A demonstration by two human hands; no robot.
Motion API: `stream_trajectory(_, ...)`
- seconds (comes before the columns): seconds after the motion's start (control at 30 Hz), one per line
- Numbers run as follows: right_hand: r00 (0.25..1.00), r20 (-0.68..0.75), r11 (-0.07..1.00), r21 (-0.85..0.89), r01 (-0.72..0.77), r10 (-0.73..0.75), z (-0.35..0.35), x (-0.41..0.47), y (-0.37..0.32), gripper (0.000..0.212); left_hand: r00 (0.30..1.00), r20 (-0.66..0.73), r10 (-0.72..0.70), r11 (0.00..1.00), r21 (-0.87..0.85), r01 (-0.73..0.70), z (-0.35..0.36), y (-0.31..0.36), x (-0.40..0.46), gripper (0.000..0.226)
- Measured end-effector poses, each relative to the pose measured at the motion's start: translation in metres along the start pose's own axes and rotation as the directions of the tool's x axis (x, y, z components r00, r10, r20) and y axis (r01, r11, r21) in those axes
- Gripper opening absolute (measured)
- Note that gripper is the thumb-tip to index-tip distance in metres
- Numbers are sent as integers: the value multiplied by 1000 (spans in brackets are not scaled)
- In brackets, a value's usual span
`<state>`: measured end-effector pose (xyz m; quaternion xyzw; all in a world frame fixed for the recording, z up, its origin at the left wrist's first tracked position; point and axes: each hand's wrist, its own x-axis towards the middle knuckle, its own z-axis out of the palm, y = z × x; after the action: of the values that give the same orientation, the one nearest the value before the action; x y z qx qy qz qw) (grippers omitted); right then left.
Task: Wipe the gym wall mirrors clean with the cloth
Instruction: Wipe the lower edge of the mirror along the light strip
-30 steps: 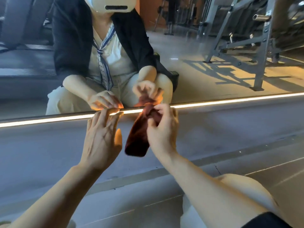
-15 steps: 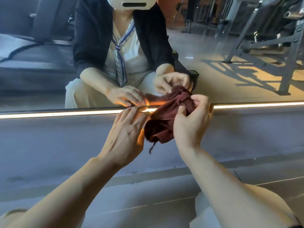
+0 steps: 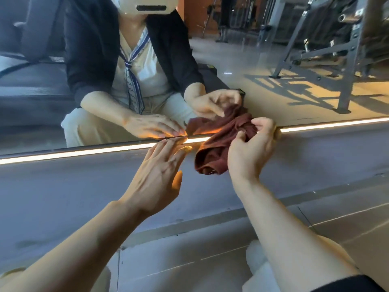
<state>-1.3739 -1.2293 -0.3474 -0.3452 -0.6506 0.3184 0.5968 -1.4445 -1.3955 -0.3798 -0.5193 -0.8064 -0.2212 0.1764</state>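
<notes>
Bunching observed: cloth [image 3: 221, 144], hanging long a second ago, now gathered in right hand [image 3: 248, 152] fingers at mirror [image 3: 273, 98] base. Left hand [image 3: 155, 175] at 9 o'clock, fingers straight, empty. Wiping imminent.

Cloth [image 3: 219, 144] bunched up in right hand [image 3: 250, 152].

A gym, seen at floor level.
The wall mirror [image 3: 263, 60] reflects a steel weight rack [image 3: 347, 51] on a polished floor [image 3: 242, 66].
</notes>
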Motion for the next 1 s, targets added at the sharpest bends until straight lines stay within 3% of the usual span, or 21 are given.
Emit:
stream_trajectory(0.1, 1000, -30, 998, -56, 2, -4, 5, 5, 0, 33, 1000, 4, 17, 1000, -21, -17, -4, -6, -2, 63)
stream_trajectory(0.2, 976, 138, 980, -89, 180, -167, 20, -38, -8, 34, 1000, -12, 23, 1000, -7, -23, -10, -15, -6, 62)
stream_trajectory(0.33, 864, 353, 927, 29, 375, -360, 30, -74, -22, 33, 999, 1, 32, 999, 19, -32, -21, -28, -13, 64)
stream_trajectory(0.4, 917, 237, 945, 30, 325, -322, 29, -65, -24, 33, 1000, -3, 20, 998, 54, -20, -27, -35, -19, 61)
stream_trajectory(0.47, 986, 23, 986, -16, 168, -168, 29, -48, -19, 34, 1000, 2, 20, 998, 61, -20, -32, -40, -26, 59)
stream_trajectory(0.53, 997, -81, 1000, -25, -12, 10, 31, -41, -15, 34, 999, 10, 30, 997, 66, -31, -36, -46, -33, 57)
stream_trajectory(0.57, 997, -66, 999, -39, -38, 35, 34, -46, -15, 34, 999, 10, 32, 997, 71, -33, -39, -48, -36, 56)
stream_trajectory(0.63, 995, 49, 993, -72, 91, -88, 40, -71, -21, 38, 1000, 6, 31, 997, 76, -31, -42, -53, -41, 56)
stream_trajectory(0.73, 902, 296, 947, 25, 321, -314, 47, -111, -32, 41, 1000, 2, 27, 997, 68, -27, -47, -59, -49, 58)
stream_trajectory(0.8, 885, 319, 940, 65, 336, -338, 48, -115, -35, 41, 1000, 11, 17, 997, 73, -18, -51, -63, -54, 60)
stream_trajectory(0.87, 954, 191, 972, 17, 234, -233, 46, -109, -28, 41, 1000, 22, -12, 996, 92, 10, -55, -66, -60, 60)
stream_trajectory(0.93, 999, 42, 1000, -8, -19, 20, 41, -101, -20, 39, 999, 11, -34, 994, 104, 33, -60, -71, -67, 59)
stream_trajectory(1.0, 976, 73, 977, -79, -198, 204, 42, -107, -17, 36, 999, -15, -46, 993, 105, 48, -64, -76, -73, 57)
